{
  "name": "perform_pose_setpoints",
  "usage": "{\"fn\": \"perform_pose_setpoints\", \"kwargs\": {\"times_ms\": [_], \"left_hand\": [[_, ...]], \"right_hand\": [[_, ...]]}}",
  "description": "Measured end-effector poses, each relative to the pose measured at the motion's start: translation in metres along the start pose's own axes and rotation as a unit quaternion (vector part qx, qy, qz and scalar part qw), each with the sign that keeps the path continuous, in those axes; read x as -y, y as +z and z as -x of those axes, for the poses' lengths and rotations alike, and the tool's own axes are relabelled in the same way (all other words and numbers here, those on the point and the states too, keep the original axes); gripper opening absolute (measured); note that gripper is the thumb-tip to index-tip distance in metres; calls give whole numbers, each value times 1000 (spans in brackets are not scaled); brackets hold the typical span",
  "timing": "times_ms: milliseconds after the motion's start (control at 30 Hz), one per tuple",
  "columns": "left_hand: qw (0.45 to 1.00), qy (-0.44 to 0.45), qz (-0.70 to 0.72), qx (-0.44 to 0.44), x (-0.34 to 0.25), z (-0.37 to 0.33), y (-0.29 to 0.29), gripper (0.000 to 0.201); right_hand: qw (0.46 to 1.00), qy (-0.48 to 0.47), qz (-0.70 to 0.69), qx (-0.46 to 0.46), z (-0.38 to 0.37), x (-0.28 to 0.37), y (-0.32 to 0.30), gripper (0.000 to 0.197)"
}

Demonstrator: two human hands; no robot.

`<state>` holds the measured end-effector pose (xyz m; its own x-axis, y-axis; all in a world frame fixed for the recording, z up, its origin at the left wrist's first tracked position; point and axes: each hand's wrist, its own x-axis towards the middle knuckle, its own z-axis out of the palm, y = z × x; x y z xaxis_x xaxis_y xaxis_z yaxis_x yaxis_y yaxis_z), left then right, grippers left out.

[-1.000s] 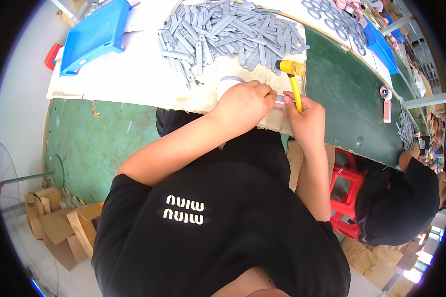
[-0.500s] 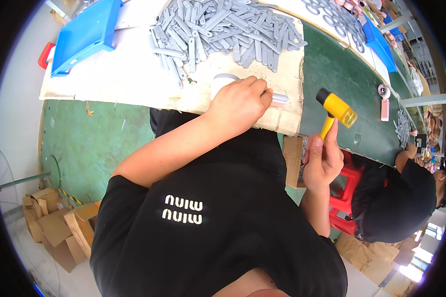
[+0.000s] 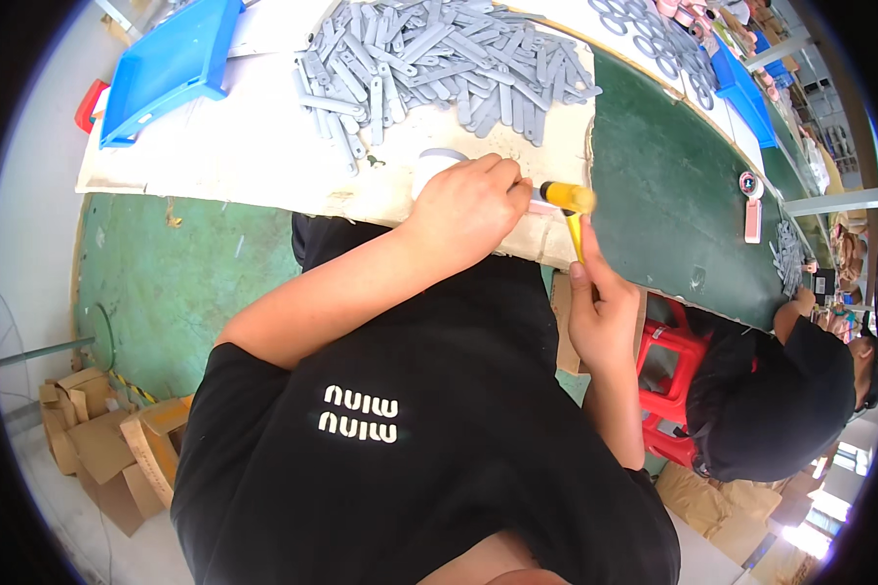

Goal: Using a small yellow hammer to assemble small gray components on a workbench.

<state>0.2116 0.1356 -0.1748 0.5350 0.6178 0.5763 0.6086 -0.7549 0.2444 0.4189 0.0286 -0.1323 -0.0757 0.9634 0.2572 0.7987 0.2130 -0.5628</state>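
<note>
My left hand (image 3: 466, 210) is closed over a pale, round-headed piece (image 3: 441, 157) at the near edge of the worktop. Its grey rounded end shows to the left of my knuckles, while most of it lies hidden beneath my fingers. In my right hand (image 3: 603, 302) I grip the yellow handle of a small mallet (image 3: 569, 197). The mallet's yellow head, with a black face pointing left, is down at the right end of the piece, close to my left fingertips. Whether it touches is unclear. Beyond my hands lies a heap of flat grey plastic strips (image 3: 429, 70).
A blue tray (image 3: 171, 73) stands at the far left of the cardboard-covered worktop (image 3: 215, 161). To the right, a green table (image 3: 654, 185) holds a pink round-headed piece (image 3: 753, 219). A co-worker (image 3: 776, 390) sits at the right beside red stools (image 3: 671, 375).
My right hand has swung the mallet down and left, from raised beside the worktop to the piece's right end. My left hand stays in place over the piece.
</note>
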Motion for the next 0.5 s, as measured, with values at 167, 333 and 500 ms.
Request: {"fn": "perform_pose_setpoints", "kwargs": {"times_ms": [167, 333, 500], "left_hand": [[997, -10, -23, 78, -2, -13, -14, 25], [985, 136, 51, 96, 1, -18, -29, 27], [987, 119, 58, 91, 24, -11, -35, 24]], "right_hand": [[952, 46, -268, -142, 19, -22, 12, 51], [914, 82, -371, -140, 28, -30, 17, 53], [924, 100, -355, -103, 27, -29, 20, 53]]}}
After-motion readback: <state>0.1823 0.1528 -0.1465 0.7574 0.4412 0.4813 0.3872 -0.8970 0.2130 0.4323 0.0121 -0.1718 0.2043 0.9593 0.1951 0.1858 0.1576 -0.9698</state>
